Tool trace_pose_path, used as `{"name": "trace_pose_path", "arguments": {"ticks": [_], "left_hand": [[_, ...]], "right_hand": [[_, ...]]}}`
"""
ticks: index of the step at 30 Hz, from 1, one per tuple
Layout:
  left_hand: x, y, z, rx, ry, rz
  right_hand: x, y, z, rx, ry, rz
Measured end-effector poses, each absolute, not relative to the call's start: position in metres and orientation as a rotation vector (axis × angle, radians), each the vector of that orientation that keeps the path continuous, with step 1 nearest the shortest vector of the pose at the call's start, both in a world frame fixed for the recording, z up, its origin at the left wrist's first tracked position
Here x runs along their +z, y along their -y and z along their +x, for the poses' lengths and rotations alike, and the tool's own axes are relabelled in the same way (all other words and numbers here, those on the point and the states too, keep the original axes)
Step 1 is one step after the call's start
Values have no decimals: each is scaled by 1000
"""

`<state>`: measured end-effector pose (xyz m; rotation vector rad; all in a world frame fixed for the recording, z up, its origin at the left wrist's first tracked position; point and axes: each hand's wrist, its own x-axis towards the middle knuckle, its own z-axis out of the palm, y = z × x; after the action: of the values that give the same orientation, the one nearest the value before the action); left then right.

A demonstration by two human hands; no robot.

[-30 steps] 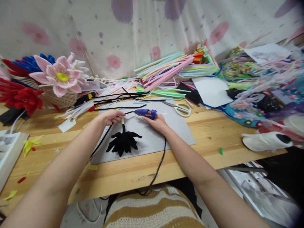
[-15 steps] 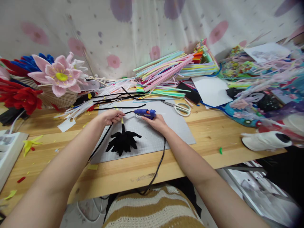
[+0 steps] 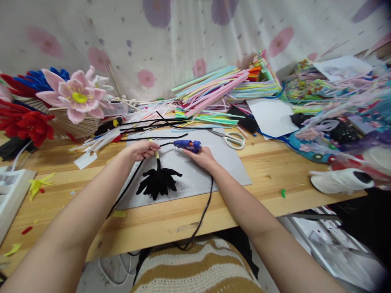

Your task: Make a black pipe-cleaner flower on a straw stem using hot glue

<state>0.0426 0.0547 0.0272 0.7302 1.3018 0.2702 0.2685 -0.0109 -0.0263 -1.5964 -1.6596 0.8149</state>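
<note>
My left hand is closed on the yellow stem of a black fuzzy flower, which lies head-down on the grey cutting mat. A black pipe cleaner runs from that hand back toward me. My right hand grips a blue glue gun lying low over the mat, its nozzle pointing left toward the stem. The gun's black cord trails off the table's front edge.
White-handled scissors lie beyond the mat. Stacks of coloured pipe cleaners fill the back. Pink and red craft flowers stand at the left. A white shoe-like object sits at the right, with paper scraps on the wooden table.
</note>
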Motion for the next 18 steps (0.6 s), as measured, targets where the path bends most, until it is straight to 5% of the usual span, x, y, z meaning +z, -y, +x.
{"name": "trace_pose_path", "arguments": {"ticks": [18], "left_hand": [[23,-56,39,274,-1281,729]], "right_hand": [[-23,13,270,814,1636,-1615]]}}
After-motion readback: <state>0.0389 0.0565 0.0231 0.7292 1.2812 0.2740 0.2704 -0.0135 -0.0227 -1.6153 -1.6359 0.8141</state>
